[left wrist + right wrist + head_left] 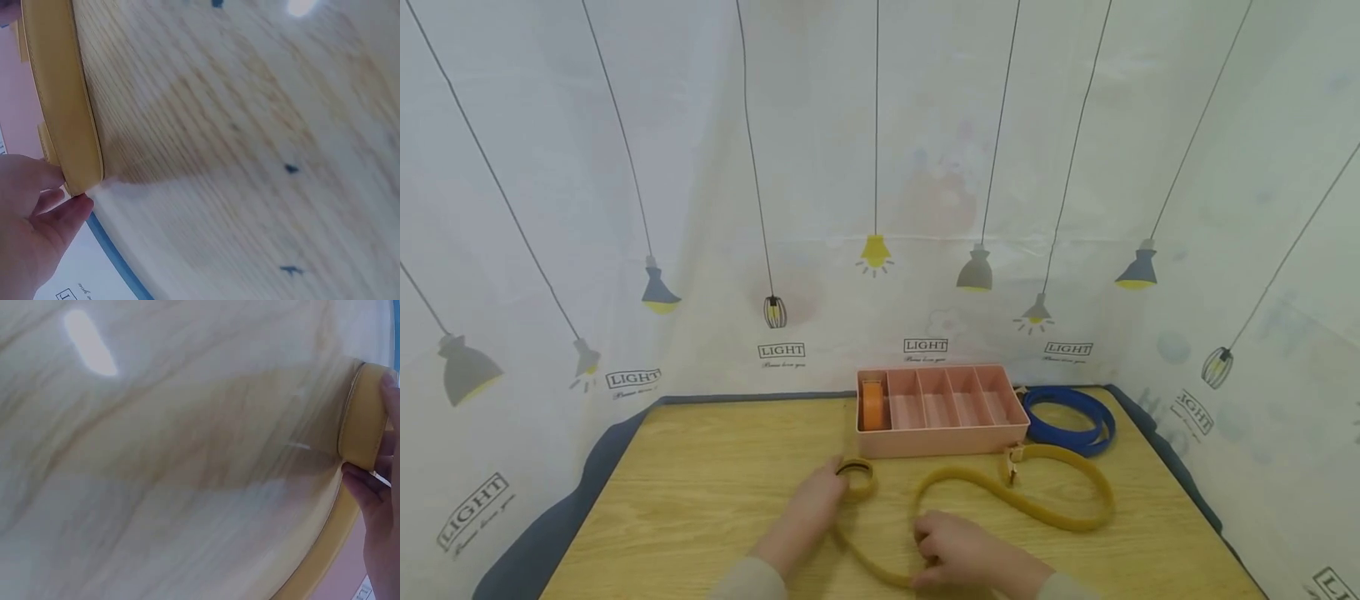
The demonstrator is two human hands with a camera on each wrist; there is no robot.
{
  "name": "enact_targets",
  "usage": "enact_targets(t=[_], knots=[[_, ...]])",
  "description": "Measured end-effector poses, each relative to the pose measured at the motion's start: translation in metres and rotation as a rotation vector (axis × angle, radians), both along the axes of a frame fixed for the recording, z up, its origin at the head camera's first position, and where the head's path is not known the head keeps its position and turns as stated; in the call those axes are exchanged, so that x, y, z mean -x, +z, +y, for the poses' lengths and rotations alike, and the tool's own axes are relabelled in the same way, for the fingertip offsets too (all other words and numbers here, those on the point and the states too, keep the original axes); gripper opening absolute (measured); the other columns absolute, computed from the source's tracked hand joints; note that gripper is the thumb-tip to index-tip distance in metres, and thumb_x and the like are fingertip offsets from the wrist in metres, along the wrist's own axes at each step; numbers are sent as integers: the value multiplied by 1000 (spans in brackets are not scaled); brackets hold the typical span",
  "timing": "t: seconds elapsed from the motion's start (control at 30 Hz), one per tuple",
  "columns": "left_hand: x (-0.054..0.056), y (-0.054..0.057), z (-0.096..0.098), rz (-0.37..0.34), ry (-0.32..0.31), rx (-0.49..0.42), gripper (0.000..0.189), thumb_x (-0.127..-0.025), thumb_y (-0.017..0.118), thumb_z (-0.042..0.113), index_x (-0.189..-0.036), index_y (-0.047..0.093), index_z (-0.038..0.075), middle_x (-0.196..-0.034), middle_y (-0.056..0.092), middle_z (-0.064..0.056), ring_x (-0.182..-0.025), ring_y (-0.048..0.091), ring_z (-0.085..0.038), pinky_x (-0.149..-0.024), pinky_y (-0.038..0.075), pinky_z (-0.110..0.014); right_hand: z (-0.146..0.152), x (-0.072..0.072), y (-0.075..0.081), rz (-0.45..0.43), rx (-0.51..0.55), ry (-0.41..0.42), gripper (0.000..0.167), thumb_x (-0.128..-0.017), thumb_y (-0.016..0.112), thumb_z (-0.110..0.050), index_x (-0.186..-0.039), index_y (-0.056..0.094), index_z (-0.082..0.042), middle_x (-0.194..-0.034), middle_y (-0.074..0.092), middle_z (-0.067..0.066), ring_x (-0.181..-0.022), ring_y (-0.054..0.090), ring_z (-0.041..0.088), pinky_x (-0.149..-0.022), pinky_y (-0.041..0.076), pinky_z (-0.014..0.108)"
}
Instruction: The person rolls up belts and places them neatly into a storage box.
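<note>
A yellow belt (1060, 523) lies in loose curves on the wooden table, standing on its edge, with its metal buckle (1013, 465) at the right. Its left end bends into a small round coil (861, 485). My left hand (812, 508) pinches this coil at its left side; in the left wrist view, thumb and fingers (65, 215) close on the yellow strap. Nearer the front edge, my right hand (955, 550) grips the middle stretch of the belt. The right wrist view has the fingers (359, 484) of that hand around the strap.
Behind the belt stands a pink divided box (917, 444), with an orange roll (872, 406) in its leftmost compartment. A coiled blue belt (1108, 425) lies right of the box. A white printed curtain (820, 250) surrounds the table's back and sides.
</note>
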State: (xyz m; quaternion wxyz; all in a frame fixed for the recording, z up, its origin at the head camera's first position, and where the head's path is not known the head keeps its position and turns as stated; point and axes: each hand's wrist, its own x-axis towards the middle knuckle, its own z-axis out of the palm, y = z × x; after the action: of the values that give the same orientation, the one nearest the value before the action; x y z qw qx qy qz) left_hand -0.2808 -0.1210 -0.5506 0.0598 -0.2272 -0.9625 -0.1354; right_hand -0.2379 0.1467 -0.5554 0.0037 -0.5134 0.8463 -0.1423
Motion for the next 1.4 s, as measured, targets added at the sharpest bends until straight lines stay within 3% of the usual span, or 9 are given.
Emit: enact_targets(t=[0.17, 0.37, 0.57, 0.7, 0.87, 1.03, 1.17, 1.27, 1.4], knots=[[-1, 2, -8, 73, -19, 67, 14, -76, 65, -10, -84, 63, 1, -122, 60, -25, -94, 63, -41, -79, 54, -45, 16, 8, 2, -33, 3, -30, 40, -89, 66, -45, -59, 53, -22, -80, 42, -14, -68, 37, 0, -62, 35, 13], [-2, 4, -17, 39, 43, 50, 19, -73, 66, -13, -88, 64, -1, -119, 60, -24, -94, 63, -41, -83, 53, -45, 26, 14, 1, -38, 2, -143, 32, -89, 68, -39, -65, 62, -18, -79, 45, -13, -68, 39, 2, -64, 39, 18], [-5, 7, -19, 29, 36, 71, 16, -69, 73, -6, -82, 66, -1, -110, 62, -21, -87, 64, -37, -77, 54, -45, 19, 16, 2, 109, -54, -257, 28, -88, 70, -37, -66, 63, -20, -78, 52, -10, -68, 46, 7, -63, 44, 25], [-8, 7, -17, 39, 27, 97, 17, -70, 73, -8, -86, 68, -3, -110, 62, -24, -87, 65, -38, -75, 55, -44, 4, 15, 0, 217, -52, -355, 23, -87, 71, -31, -67, 64, -19, -73, 51, -8, -62, 47, 9, -54, 42, 25], [-12, 4, -12, 39, 53, 100, 15, -74, 66, -11, -88, 68, -6, -113, 59, -28, -87, 64, -41, -72, 55, -46, -18, 14, -5, 150, 105, -396, 5, -84, 71, -6, -80, 70, -9, -75, 52, -3, -65, 55, 11, -58, 48, 23], [-13, 2, -7, 47, 86, 154, 10, -75, 68, -10, -83, 68, -4, -113, 59, -27, -80, 64, -38, -66, 56, -41, -31, 15, -7, 44, 144, -413, 12, -80, 69, 2, -90, 69, -4, -87, 55, 2, -76, 59, 17, -70, 52, 28], [-13, 3, -5, 30, 103, 150, 13, -73, 70, -11, -81, 68, -1, -113, 58, -26, -79, 65, -36, -66, 56, -40, -41, 12, -7, -9, 90, -429, 23, -79, 68, -5, -102, 68, -6, -106, 57, 8, -91, 59, 26, -80, 52, 38], [-13, 3, -5, 15, 122, 138, 14, -73, 70, -12, -81, 68, -1, -115, 58, -26, -80, 66, -36, -67, 56, -40, -53, 5, -8, -17, 26, -445, 28, -82, 72, -25, -107, 69, -14, -119, 57, 13, -103, 57, 34, -88, 49, 44], [-13, 3, -6, 15, 149, 141, 14, -72, 70, -12, -81, 68, -1, -115, 58, -25, -81, 66, -36, -68, 56, -40, -71, -4, -7, 31, -14, -476, 34, -82, 70, -54, -96, 71, -24, -117, 58, 11, -101, 58, 33, -86, 49, 45]])
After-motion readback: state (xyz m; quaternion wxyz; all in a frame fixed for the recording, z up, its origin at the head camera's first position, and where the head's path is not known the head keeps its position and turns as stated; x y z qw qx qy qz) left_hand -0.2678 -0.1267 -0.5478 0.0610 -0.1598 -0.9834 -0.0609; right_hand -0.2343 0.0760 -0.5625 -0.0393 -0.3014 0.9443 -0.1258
